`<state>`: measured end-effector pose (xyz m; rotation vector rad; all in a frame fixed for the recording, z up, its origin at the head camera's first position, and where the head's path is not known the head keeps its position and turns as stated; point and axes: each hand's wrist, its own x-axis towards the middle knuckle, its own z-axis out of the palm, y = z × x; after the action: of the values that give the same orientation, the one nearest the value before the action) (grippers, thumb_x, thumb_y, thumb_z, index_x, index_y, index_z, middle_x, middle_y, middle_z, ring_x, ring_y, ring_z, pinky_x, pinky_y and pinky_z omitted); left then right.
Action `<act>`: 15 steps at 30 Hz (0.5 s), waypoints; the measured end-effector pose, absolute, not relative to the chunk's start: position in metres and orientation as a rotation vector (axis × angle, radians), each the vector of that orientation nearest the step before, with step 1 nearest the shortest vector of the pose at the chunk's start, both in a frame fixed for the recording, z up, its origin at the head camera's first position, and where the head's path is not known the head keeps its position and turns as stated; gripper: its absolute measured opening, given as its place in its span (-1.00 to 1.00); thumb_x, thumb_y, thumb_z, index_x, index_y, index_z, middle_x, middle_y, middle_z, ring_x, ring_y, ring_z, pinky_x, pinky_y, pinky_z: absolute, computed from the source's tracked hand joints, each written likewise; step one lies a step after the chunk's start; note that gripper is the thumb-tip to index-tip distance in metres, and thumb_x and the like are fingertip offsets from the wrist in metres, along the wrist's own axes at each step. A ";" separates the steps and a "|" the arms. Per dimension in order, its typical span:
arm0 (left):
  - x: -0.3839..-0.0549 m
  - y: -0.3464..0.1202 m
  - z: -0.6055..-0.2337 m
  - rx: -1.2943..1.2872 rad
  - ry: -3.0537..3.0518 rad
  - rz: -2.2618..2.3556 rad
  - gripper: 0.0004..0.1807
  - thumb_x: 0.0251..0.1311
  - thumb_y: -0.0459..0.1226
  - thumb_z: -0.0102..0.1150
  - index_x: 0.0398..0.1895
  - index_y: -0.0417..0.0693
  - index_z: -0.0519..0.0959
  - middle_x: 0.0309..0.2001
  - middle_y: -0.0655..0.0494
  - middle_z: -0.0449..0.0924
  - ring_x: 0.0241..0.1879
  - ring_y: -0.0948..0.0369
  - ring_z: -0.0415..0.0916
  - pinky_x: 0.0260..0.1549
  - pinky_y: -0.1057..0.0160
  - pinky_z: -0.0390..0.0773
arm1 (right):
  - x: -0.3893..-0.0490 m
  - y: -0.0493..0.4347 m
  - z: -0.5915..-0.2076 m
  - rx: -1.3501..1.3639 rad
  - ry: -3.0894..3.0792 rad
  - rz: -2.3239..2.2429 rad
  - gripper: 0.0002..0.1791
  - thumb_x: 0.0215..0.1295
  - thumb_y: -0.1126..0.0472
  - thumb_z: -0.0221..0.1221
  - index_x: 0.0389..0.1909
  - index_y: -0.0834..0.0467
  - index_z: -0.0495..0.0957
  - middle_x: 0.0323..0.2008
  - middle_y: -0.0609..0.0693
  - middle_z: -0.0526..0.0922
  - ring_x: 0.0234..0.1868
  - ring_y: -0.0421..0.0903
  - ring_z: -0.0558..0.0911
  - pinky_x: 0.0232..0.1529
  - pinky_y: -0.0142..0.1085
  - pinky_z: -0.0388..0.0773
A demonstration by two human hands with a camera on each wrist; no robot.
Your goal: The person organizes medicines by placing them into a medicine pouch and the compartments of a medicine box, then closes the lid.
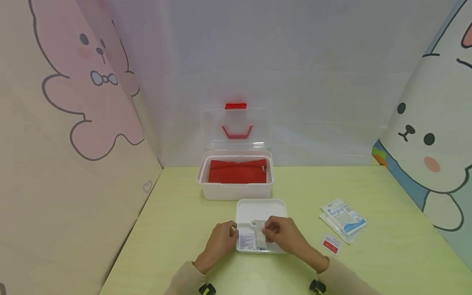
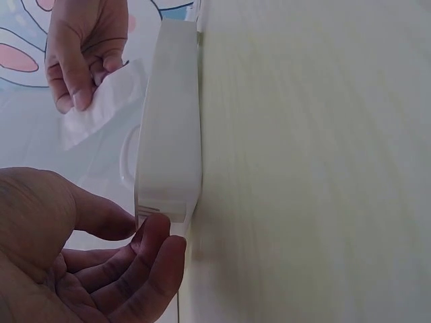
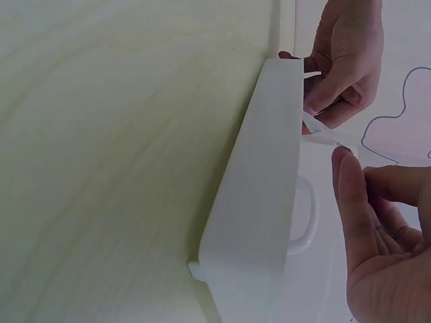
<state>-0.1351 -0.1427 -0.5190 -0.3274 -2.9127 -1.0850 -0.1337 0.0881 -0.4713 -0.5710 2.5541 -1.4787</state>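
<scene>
On a pale, wood-grained table (image 1: pixel 155 254), a flat oblong packet (image 1: pixel 260 236) — long axis near to far — is pinched by fingers of the right hand (image 1: pixel 283 233) over a round-cornered tray (image 1: pixel 261 208), whose rim the left hand (image 1: pixel 220 239) clamps.

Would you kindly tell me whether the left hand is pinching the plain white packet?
No, the right hand pinches the plain white packet, while the left hand grips the edge of the tray.

Plain beige sleeves (image 1: pixel 186 279) reach toward the wrists; small black devices (image 1: pixel 317 286) with yellow-green markings show beneath the cuffs.
</scene>
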 end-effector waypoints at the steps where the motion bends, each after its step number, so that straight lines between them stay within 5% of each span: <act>1: -0.135 -0.143 -0.519 -0.327 -2.913 -1.080 -0.79 0.24 -0.34 0.12 -0.16 -0.30 0.64 -0.64 0.22 0.46 -0.70 0.39 0.28 -0.69 0.41 0.33 | -0.133 0.088 -0.472 -0.577 2.557 -1.467 -0.94 0.25 0.35 0.24 -0.40 0.23 0.57 -0.54 0.03 0.70 -0.56 -0.22 0.66 -0.49 -0.39 0.61; 9: -0.134 -0.143 -0.517 -0.332 -2.912 -1.091 -0.79 0.25 -0.35 0.13 -0.16 -0.32 0.63 -0.66 0.23 0.45 -0.71 0.40 0.26 -0.71 0.42 0.31 | -0.133 0.086 -0.480 -0.584 2.797 -1.183 -0.88 0.17 0.30 0.32 -0.48 0.10 0.58 -0.62 -0.17 0.59 -0.61 -0.40 0.46 -0.54 -0.48 0.41; 15: -0.134 -0.142 -0.515 -0.334 -2.914 -1.094 -0.79 0.25 -0.34 0.12 -0.17 -0.32 0.63 -0.66 0.23 0.45 -0.71 0.41 0.26 -0.71 0.42 0.31 | -0.132 0.082 -0.484 -0.533 2.979 -1.000 -0.80 0.08 0.28 0.37 -0.60 0.05 0.55 -0.66 -0.21 0.47 -0.59 -0.33 0.33 -0.53 -0.46 0.27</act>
<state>-0.1337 -0.1423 -0.5155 -0.3338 -2.9136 -1.0940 -0.1318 0.0823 -0.4840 -0.5334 2.9791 -1.0003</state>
